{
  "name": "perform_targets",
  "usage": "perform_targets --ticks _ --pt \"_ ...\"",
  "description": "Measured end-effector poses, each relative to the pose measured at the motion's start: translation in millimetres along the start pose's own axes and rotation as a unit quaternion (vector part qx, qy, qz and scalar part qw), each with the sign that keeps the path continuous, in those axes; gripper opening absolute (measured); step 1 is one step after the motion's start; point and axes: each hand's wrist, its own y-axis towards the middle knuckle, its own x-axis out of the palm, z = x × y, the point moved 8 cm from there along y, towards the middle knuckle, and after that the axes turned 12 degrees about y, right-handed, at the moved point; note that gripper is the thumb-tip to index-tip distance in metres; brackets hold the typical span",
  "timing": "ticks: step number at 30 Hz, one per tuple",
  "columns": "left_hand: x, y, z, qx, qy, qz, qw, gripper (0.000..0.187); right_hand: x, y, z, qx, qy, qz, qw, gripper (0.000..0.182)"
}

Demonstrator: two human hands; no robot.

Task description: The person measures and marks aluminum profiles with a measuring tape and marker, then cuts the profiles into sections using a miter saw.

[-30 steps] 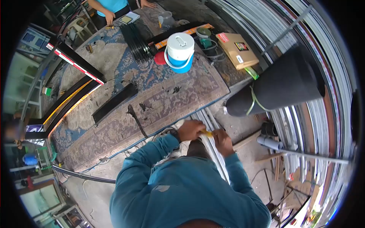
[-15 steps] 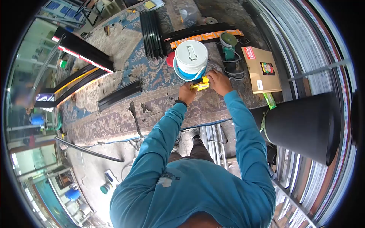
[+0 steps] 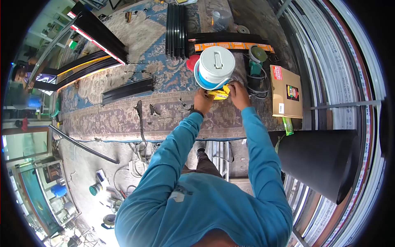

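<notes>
L hand (image 3: 203,101) & R hand (image 3: 240,96) are both clamped on the yellow packet (image 3: 221,94), fingers pinched at its L & R ends resp.; it's just on the near side of the jug (image 3: 216,61). Packet looks creased & thin-skinned: prob. light, soft, floppy, maybe a bit slippery. Best hold = a pinch at each end, no squeezing mid. Contents hidden, so can't tell if fragile. Around the jug's base, worn rug (image 3: 173,117): woven, floral, dark patches. L of jug, black channel (image 3: 127,90): long, straight, prob. stiff. R of jug, carton (image 3: 284,96): flat brown cardboard, red label. Jug itself: round, rigid plastic, white lid w/ moulded grip, blue body; wt. unknown, fill not visible. Touching or just beside its L side (can't tell), red item (image 3: 191,62), smooth, partly hidden. Beyond jug, bar w/ orange label (image 3: 234,46), slim; beyond-L, black lengths (image 3: 176,31), glossy, ridged, parallel. Farthest beyond, clear tub (image 3: 221,19), see-through plastic.
</notes>
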Motion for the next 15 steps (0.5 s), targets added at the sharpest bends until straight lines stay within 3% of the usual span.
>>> perform_targets --ticks 2,5,7,9,12,13,15 --pt "-3 0 -2 -0.017 -0.005 0.007 1.0 0.044 -4 -7 10 -0.005 0.024 0.052 0.998 0.017" --pt "-3 -6 -3 -0.016 -0.004 -0.005 1.0 0.048 -3 -22 51 0.134 0.157 0.092 0.974 0.017" --pt "-6 -6 -2 -0.008 0.007 -0.003 1.0 0.053 -4 -36 78 0.221 0.251 0.131 0.933 0.028" --pt "-27 -14 11 0.025 0.058 0.065 0.996 0.057 -12 -60 64 0.274 0.347 0.175 0.88 0.04" --pt "-74 -34 23 0.038 0.061 0.123 0.99 0.062 -14 -120 45 0.34 0.473 0.225 0.781 0.044" --pt "-98 -45 23 0.035 0.053 0.133 0.989 0.064 -10 -149 57 0.358 0.472 0.194 0.782 0.04" --pt "-144 -66 60 0.05 -0.005 -0.088 0.995 0.06 7 -202 36 0.345 0.506 0.137 0.778 0.031"
